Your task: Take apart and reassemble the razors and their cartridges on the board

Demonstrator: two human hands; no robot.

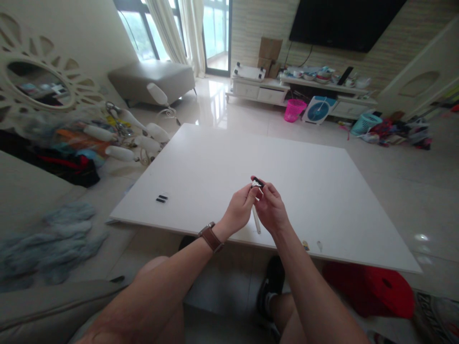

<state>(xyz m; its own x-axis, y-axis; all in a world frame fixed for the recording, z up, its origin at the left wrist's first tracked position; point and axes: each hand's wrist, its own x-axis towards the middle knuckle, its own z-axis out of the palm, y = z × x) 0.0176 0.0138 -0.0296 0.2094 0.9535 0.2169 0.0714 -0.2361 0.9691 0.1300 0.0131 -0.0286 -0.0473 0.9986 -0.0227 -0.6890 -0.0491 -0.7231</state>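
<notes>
two hands (242,204), one watch (211,237), one table (304,181), two black strips (161,200), one TV (344,21), one fan (319,111), two baskets (294,111), one mirror (38,83), one ottoman (154,76)

Beyond the right fingers (272,191) the white tabletop (301,167) leaves passage; a lamp (147,143) crowds its left edge.

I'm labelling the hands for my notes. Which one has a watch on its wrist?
The left hand: a watch with a brown strap circles its wrist. The right hand has a bare wrist.
</notes>
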